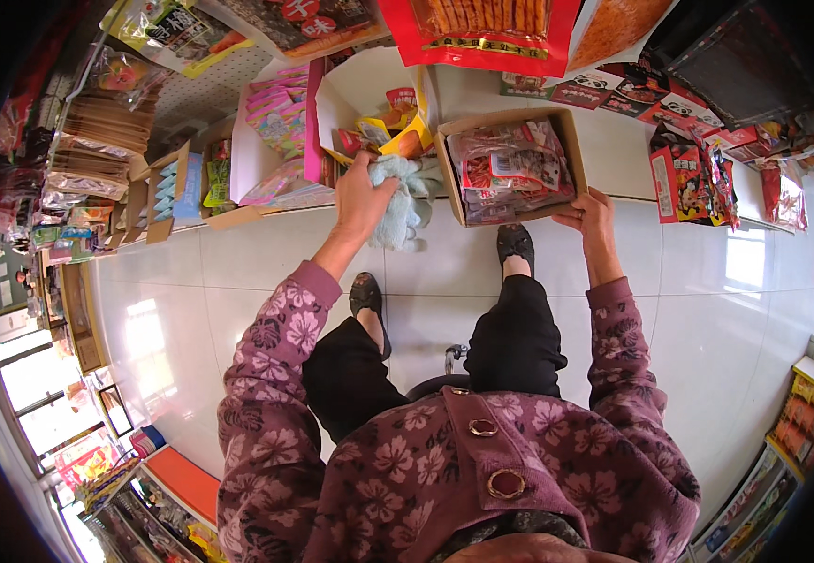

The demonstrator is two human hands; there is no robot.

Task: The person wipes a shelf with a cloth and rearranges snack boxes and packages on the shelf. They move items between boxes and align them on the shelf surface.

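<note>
A light blue cloth [398, 200] hangs crumpled from my left hand [362, 193], which grips it in front of a yellow and white open box [357, 81] with a few snack packets inside. My right hand [593, 214] pinches the lower right corner of an open cardboard box [579, 158]. Red and clear plastic snack packets [509, 169] fill that box, which sits tilted at the shelf's front edge. The cloth hangs close to the box's left side.
A white shelf [614, 151] curves across the top. Left of the yellow box stands a pink box [314, 119] of packets. Red panda-printed boxes [632, 88] and hanging packets [695, 183] are at the right. Large snack bags [481, 35] overhang the shelf.
</note>
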